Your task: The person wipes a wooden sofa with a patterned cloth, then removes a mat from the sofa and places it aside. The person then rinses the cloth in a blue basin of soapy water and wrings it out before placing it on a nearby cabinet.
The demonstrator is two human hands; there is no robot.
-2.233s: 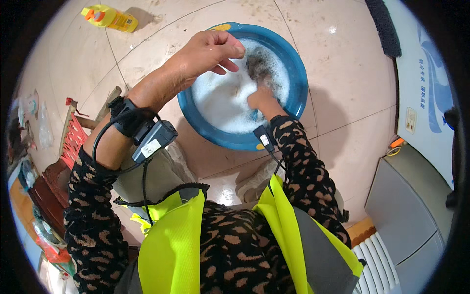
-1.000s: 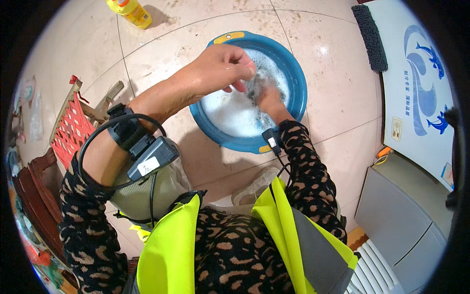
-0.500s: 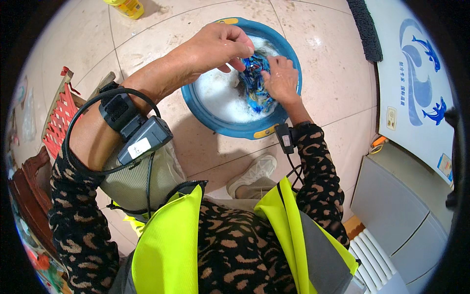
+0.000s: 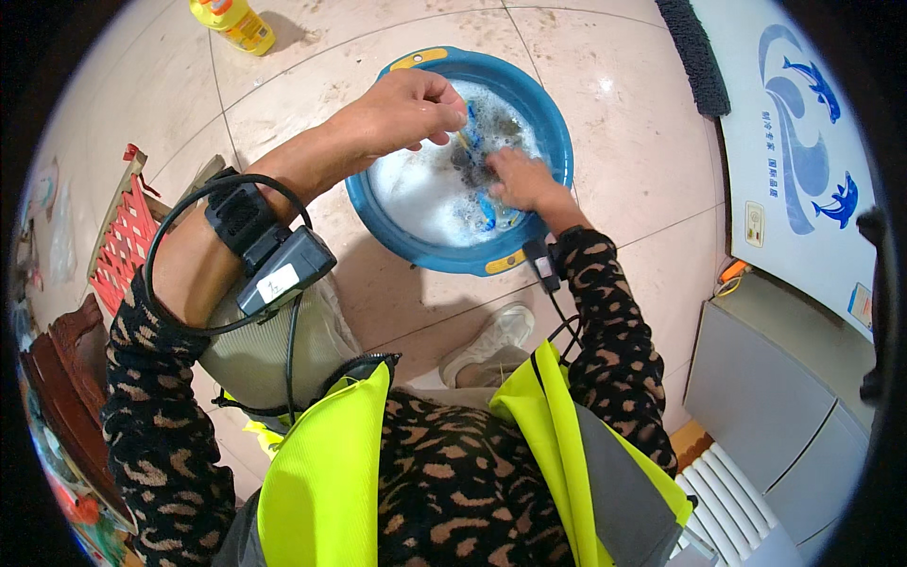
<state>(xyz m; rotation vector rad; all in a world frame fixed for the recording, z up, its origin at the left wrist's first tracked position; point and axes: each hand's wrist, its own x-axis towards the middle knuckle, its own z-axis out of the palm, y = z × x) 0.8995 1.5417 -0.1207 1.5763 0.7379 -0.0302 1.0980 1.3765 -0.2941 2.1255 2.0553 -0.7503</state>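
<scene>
A blue basin [image 4: 430, 253] with yellow-marked handles stands on the floor, holding white suds and greyish water. My left hand [image 4: 416, 111] is above its left part, thumb and fingers pinched on an edge of a wet blue patterned cloth [image 4: 470, 138]. That edge hangs down into the suds, and most of the cloth is under water and foam. At the basin's right side, my right hand [image 4: 524, 180] reaches down to the foam with fingers and thumb apart, the fingertips partly hidden. Another bit of blue cloth shows below it.
A yellow bottle [image 4: 234, 25] stands on the tiled floor at the far left. Left of my arm is a red woven wooden-framed piece [image 4: 123, 231]. A white appliance panel with dolphin pictures [image 4: 798, 142] and grey cabinet [image 4: 756, 397] line the right. My shoe [image 4: 489, 340] is near the basin.
The bunched cloth, which lay largely above the suds between my hands, has sunk mostly under. My left hand is slightly lower and further left; my right hand has moved lower and to the left.
</scene>
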